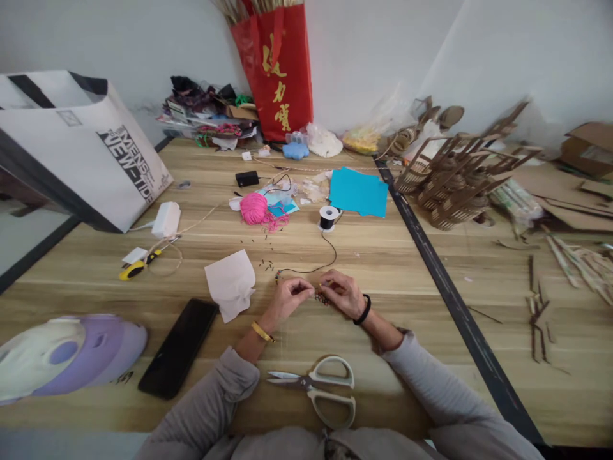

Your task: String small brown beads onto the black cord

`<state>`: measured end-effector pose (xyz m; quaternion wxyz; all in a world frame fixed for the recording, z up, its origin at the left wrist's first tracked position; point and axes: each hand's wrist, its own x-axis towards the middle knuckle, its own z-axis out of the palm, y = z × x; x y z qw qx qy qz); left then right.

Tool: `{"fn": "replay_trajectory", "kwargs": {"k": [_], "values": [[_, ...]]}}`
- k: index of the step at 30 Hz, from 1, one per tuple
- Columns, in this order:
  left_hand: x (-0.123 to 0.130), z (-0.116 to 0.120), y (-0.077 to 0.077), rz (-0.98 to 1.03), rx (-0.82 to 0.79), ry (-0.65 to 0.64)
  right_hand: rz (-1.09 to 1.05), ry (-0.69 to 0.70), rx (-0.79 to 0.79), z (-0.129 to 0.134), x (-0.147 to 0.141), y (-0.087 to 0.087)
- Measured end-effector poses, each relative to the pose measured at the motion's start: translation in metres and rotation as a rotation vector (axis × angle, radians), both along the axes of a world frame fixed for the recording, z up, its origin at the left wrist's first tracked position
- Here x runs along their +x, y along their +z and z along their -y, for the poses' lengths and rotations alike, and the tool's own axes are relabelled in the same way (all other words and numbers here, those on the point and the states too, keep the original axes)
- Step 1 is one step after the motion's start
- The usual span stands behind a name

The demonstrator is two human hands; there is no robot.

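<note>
My left hand (pixel 288 298) and my right hand (pixel 343 294) meet over the middle of the table. Both are closed in a pinch on a beaded cord (pixel 322 298); small dark beads hang below my right fingertips. The exact grip of the left fingertips is too small to make out. Black cord (pixel 334 254) curves from a white-flanged spool (pixel 328 219) to a small cluster of beads (pixel 278 275) beside my left hand. Scissors (pixel 311 383) with white handles lie partly spread between my forearms. Several tiny dark pieces (pixel 267 265) are scattered beyond my left hand.
A white paper (pixel 230 284), black phone (pixel 179 348) and yellow cutter (pixel 140 267) lie to the left. Pink yarn (pixel 253 208) and blue sheets (pixel 359 191) are farther back. Bags, including a red one (pixel 282 76), stand behind. Woven wooden baskets (pixel 450 179) stand right.
</note>
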<state>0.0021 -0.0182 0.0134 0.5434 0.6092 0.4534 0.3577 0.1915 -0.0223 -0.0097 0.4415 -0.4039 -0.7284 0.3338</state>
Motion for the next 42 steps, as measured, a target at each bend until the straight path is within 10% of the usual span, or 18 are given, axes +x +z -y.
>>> {"fn": "replay_trajectory", "kwargs": {"k": [42], "values": [[-0.0012,0.0008,-0.0026,-0.051,0.044,-0.024,0.009,0.110,0.038,-0.0027,-0.0001,0.0078]]}}
